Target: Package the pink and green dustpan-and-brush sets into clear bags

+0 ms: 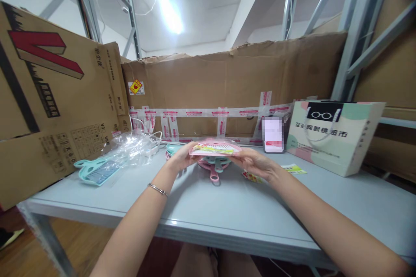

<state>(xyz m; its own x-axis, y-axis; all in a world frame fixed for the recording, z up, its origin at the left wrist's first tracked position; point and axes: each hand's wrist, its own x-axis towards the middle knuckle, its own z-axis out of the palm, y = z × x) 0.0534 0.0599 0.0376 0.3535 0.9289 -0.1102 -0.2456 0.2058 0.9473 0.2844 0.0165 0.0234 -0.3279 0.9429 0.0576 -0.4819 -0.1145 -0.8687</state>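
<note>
Between my hands, a pink dustpan [215, 152] with a yellow-green label is held nearly level above the table, seen edge-on; clear wrap appears to cover it. My left hand [181, 158] grips its left side, and my right hand [258, 164] grips the right. Below it lies a pile of teal and pink dustpans, one pink handle [214, 176] pointing toward me. A teal dustpan [97, 171] with a brush lies at the left. Printed cards [251, 176] rest under my right hand, partly hidden.
Crumpled clear plastic bags [136, 145] lie left of the pile. A phone [273, 135] leans at the back, beside a paper bag [328, 138]. Large cardboard boxes [208, 78] wall the back and left of the grey table [227, 212]. Metal shelf posts stand around it.
</note>
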